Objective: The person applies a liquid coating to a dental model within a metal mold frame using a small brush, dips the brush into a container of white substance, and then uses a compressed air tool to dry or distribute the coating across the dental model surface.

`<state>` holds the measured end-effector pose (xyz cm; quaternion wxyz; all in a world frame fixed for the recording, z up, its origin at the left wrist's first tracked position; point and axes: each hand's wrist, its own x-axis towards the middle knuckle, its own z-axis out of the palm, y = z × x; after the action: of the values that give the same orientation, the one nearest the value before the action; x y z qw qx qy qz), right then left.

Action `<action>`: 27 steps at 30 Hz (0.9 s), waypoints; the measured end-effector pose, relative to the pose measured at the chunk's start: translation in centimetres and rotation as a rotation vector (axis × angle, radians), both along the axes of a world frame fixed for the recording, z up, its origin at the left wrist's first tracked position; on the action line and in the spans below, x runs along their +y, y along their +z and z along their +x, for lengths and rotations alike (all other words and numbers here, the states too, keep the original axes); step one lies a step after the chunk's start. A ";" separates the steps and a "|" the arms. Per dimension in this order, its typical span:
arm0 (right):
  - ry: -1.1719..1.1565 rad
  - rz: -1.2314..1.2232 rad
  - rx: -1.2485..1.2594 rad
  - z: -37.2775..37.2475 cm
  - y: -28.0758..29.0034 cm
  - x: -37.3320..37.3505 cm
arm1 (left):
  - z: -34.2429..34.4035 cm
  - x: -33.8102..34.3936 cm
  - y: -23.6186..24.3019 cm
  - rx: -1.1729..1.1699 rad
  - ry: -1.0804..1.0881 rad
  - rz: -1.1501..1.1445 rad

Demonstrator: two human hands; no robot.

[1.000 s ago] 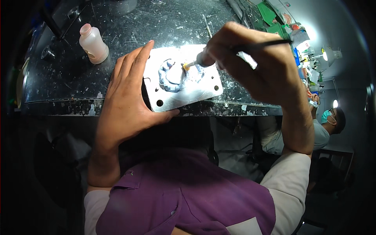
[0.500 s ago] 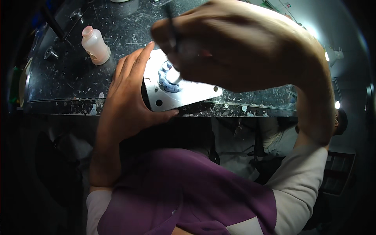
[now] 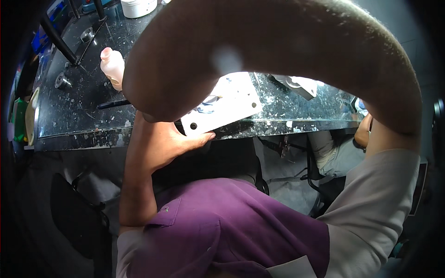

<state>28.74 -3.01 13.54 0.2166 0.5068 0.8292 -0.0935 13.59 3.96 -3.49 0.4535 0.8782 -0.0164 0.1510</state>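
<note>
A bright, pale metal plate (image 3: pixel 234 99) with round holes lies at the table's near edge. My left hand (image 3: pixel 162 141) grips its left side, thumb along the front edge; its fingers are hidden behind my other hand. On the plate, a blue-grey, arch-shaped piece like a dental model (image 3: pixel 207 108) shows only in part. My right hand (image 3: pixel 164 88) crosses over to the left, above the plate and my left hand, its fingers hidden from view. A dark, pen-like stick (image 3: pixel 113 104) juts out left from beneath it; whether the hand holds it cannot be told.
Left of the right hand stands a translucent bottle (image 3: pixel 112 67) with a pink top. Small metal cylinders (image 3: pixel 62 81), black posts (image 3: pixel 58 39) and a white tub (image 3: pixel 139 8) are farther off. A grey metal part (image 3: pixel 299 85) lies right. Another person's arm (image 3: pixel 363 134) shows at the right.
My right hand has swung left and nearer from above the plate, now covering my left fingers. The dark stick, earlier upright at that hand, lies sideways at left. My left hand keeps to the plate.
</note>
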 end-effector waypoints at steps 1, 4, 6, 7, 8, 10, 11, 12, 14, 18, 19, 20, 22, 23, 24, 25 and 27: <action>-0.004 -0.008 0.004 0.0 -0.2 0.2 | 0.1 -0.1 0.4 0.020 -0.004 -0.025; -0.009 -0.028 0.001 -0.3 -0.5 0.9 | 0.1 0.1 0.2 0.001 -0.021 -0.052; -0.020 -0.043 0.000 -0.4 -0.7 1.2 | 0.1 0.3 0.1 -0.037 -0.041 -0.053; -0.030 -0.052 0.000 -0.3 -0.8 1.3 | 0.1 0.3 0.3 -0.028 -0.048 -0.012; -0.041 -0.063 0.004 0.0 -0.5 1.5 | 0.1 0.4 0.4 -0.020 -0.056 0.028; -0.075 -0.084 0.011 0.1 -0.6 1.7 | 0.4 0.6 -0.4 -0.061 -0.024 0.063; -0.098 -0.096 0.017 0.2 -0.7 1.8 | 0.4 0.7 -0.7 -0.103 0.006 0.100; -0.124 -0.104 0.026 0.3 -0.6 2.0 | 0.4 0.7 -0.6 -0.104 0.006 0.097; -0.184 -0.119 0.048 0.7 -0.6 1.8 | 0.6 0.4 -0.3 -0.193 0.006 0.053; -0.230 -0.099 0.083 0.8 -0.8 1.6 | 0.5 0.2 0.1 -0.188 0.038 0.075; -0.220 -0.080 0.087 0.6 -0.8 1.5 | 0.4 0.2 0.2 -0.182 0.044 0.075; -0.213 -0.063 0.086 0.2 -0.8 1.4 | 0.4 0.4 0.1 -0.194 0.023 0.073; -0.205 -0.033 0.085 -0.4 -0.8 1.1 | 0.3 0.6 -0.1 -0.203 0.000 0.072; -0.205 -0.018 0.086 -0.7 -0.7 0.9 | 0.2 0.6 -0.3 -0.166 -0.011 0.036; -0.208 -0.005 0.082 -0.9 -0.7 0.6 | 0.2 0.6 -0.5 -0.130 -0.023 0.001; -0.221 0.009 0.085 -1.2 -0.4 0.1 | 0.2 0.6 -0.2 -0.130 -0.026 0.002; -0.251 0.035 0.098 -1.9 0.3 -1.1 | 0.0 0.7 0.4 0.237 -0.098 -0.226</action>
<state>26.82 -4.12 13.85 0.1538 0.6049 0.7704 -0.1301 13.62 4.70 -3.07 0.5549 0.8314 0.0113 0.0252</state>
